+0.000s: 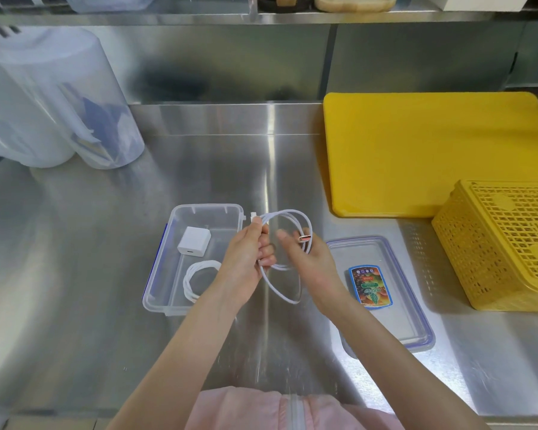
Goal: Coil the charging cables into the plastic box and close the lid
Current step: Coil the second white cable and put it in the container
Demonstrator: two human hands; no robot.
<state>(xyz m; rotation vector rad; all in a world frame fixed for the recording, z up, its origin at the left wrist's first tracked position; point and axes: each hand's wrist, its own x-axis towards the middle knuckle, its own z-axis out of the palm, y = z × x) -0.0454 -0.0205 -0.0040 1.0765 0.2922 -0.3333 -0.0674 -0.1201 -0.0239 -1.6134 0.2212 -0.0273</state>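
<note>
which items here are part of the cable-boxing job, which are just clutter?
Job:
plastic box
lid
coiled cable in box
white charger in box
loose cable, held by left hand and right hand

Clutter:
yellow board
yellow basket
clear containers

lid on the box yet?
No, the lid lies flat on the counter to the right of the open plastic box, while both hands are coiling a white cable.

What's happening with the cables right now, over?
Left hand and right hand both gripping the white cable, half coiled, above the counter. One coiled cable and charger already in the box. Lid off, to the right. Nothing blocking.
</note>
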